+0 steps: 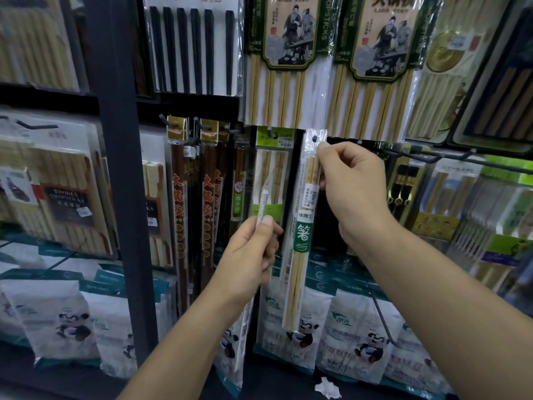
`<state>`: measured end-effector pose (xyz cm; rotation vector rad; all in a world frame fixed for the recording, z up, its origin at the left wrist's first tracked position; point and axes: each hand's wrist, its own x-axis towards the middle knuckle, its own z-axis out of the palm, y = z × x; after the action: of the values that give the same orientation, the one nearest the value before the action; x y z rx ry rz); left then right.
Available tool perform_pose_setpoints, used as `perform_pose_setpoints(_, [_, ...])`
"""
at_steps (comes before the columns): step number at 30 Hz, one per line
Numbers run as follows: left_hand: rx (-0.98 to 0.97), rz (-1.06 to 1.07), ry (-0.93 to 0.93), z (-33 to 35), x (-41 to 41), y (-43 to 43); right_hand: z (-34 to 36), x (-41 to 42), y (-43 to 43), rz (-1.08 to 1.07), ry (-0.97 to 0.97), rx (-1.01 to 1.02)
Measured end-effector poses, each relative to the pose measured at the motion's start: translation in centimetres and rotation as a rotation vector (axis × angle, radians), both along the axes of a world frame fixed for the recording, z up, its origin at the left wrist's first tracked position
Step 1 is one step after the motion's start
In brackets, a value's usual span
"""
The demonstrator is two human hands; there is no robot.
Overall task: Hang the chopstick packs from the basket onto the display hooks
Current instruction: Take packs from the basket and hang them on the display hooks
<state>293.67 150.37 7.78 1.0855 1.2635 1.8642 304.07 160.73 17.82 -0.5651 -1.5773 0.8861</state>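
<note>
Rising from the bottom edge of the frame, the left hand (248, 249) sits at lower centre. Its fingers curl round a thin chopstick pack (263, 204) seen edge-on, the thumb pressed against the pack's side. The pack's white edge sticks up above the thumb, and its lower end trails down past the wrist.

Up and to the right, the right hand (354, 192) pinches the upper part of a green-label chopstick pack (302, 241) between thumb and curled fingers. This pack hangs upright at centre frame. The hole in its clear top flap sits at the dark tip of a hook (314, 138), though I cannot tell whether the flap is fully threaded on. Pale bamboo sticks show through the wrapper above and below the green band.

Just left of it, a pack with a light green header (272, 174) hangs on its own peg. Further left hang dark brown packs (178, 197) with red characters, beside a dark upright post (118, 168). Black chopsticks (190, 47) fill the upper centre. Bamboo sets with illustrated cards (288, 53) hang at upper right. White bags printed with pandas (66, 319) line the bottom row, and a crumpled scrap of paper (327, 388) lies at the bottom edge.
</note>
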Motion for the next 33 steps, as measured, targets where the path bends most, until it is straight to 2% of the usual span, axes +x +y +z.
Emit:
perform_pose_setpoints(6, [0.014, -0.035, -0.088, 0.1, -0.1, -0.1, -0.1, -0.4, 0.4, -0.020, -0.011, 0.002])
perform_pose_setpoints(13, [-0.014, 0.058, 0.031, 0.2, 1.2, -0.4, -0.7, -0.1, 0.8, -0.064, -0.074, -0.020])
perform_pose_setpoints(17, [0.050, 0.091, 0.107, 0.3, 1.3, -0.7, -1.3, 0.9, 0.4, -0.092, -0.090, -0.010])
perform_pose_setpoints(22, [0.088, 0.082, 0.200, 0.6, 1.5, -0.3, -1.9, 2.0, -0.9, 0.067, -0.089, 0.033])
perform_pose_setpoints(25, [0.105, 0.067, 0.235, 2.3, 1.8, 0.4, -1.3, 1.8, -1.5, 0.092, -0.093, 0.075])
perform_pose_setpoints(33, [0.066, 0.113, 0.314, 5.3, 1.1, 1.8, 0.5, 0.1, -0.2, 0.028, -0.022, -0.043])
